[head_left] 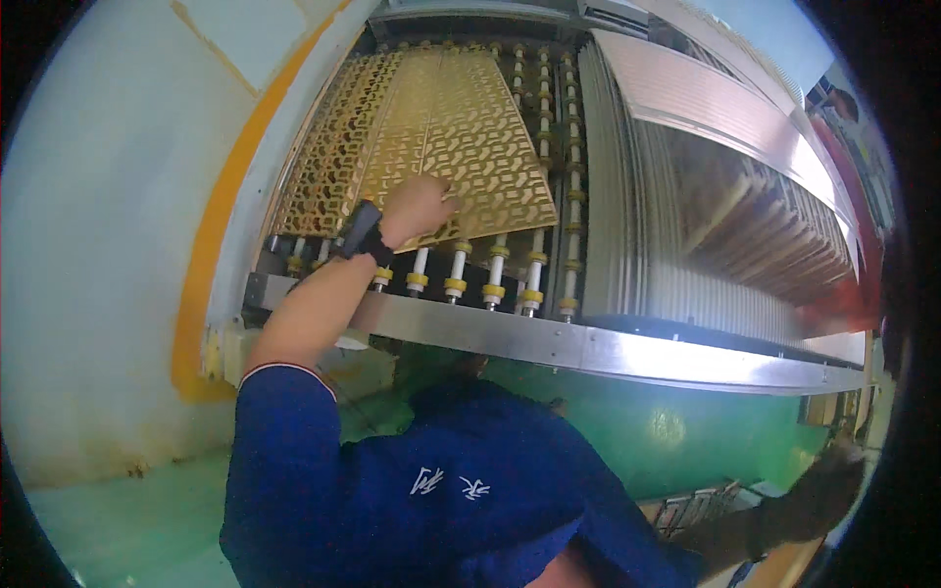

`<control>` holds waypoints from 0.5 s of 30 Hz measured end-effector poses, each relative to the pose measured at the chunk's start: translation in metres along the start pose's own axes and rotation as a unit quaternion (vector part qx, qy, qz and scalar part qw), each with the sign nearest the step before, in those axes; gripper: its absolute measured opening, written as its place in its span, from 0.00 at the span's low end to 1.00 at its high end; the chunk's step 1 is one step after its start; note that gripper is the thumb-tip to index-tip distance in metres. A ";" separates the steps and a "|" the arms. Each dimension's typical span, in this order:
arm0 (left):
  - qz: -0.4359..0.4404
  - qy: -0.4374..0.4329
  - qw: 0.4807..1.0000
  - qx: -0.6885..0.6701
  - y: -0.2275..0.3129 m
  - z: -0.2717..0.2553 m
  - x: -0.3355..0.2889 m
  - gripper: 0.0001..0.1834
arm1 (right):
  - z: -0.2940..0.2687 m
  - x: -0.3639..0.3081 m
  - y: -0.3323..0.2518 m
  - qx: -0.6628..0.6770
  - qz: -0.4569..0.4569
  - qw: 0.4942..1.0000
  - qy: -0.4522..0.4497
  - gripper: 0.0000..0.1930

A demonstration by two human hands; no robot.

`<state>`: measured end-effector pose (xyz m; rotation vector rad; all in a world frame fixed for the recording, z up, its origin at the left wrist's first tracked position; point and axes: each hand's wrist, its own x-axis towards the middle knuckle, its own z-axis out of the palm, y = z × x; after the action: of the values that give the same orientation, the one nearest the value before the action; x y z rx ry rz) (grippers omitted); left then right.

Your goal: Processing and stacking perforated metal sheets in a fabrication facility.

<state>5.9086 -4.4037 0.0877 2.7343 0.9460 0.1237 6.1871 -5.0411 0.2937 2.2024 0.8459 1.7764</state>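
My left hand [420, 208] lies over the near part of a gold patterned panel [490, 147] on the roller conveyor [459, 269]. Its fingers are curled in against the panel, and whatever may be between them is hidden. A dark band with a block-shaped device [360, 227] is round my left wrist. More gold patterned panel [328, 147], its cut-outs showing darker, lies left of a lengthwise seam. My right arm reaches out to the lower right, where my right hand [835, 480] is dark and blurred at the picture's rim; its fingers cannot be made out.
A metal rail [470, 328] edges the conveyor's near side. Right of the rollers stands a row of thin upright plates [627, 196] under a pale ribbed sheet [725, 127]. A person in red [841, 147] is at the far right. A pale wall with an orange stripe [221, 216] borders the left.
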 end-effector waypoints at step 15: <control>-0.059 -0.126 0.987 0.079 -0.084 -0.034 0.026 0.26 | -0.112 0.048 -0.483 0.797 0.140 0.416 -0.414 0.19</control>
<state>5.8737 -4.3169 0.0992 2.7383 1.0805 -0.3248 5.9369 -4.6422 0.1315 3.3256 2.2427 -1.3514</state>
